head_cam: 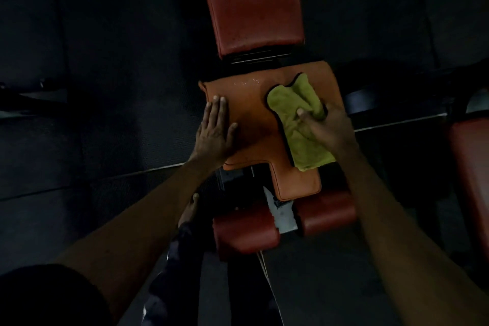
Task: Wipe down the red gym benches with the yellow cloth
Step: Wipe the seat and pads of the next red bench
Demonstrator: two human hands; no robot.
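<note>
A red gym bench fills the middle of the view. Its seat pad (251, 124) looks orange-red in the light, and its long back pad (254, 0) stretches away from me. The yellow cloth (296, 116) lies folded on the right half of the seat. My right hand (328, 130) presses on the cloth, thumb across its top and fingers curled into its right side. My left hand (215, 130) rests flat on the seat's left edge, fingers straight. A few wet drops (246, 82) shine near the seat's far edge.
Two red roller pads (246, 233) (328, 212) sit below the seat on a metal post (283, 214). Another red bench pad (471, 167) shows at the right edge. The dark rubber floor (105, 61) surrounds the bench. My foot (189, 209) stands left of the rollers.
</note>
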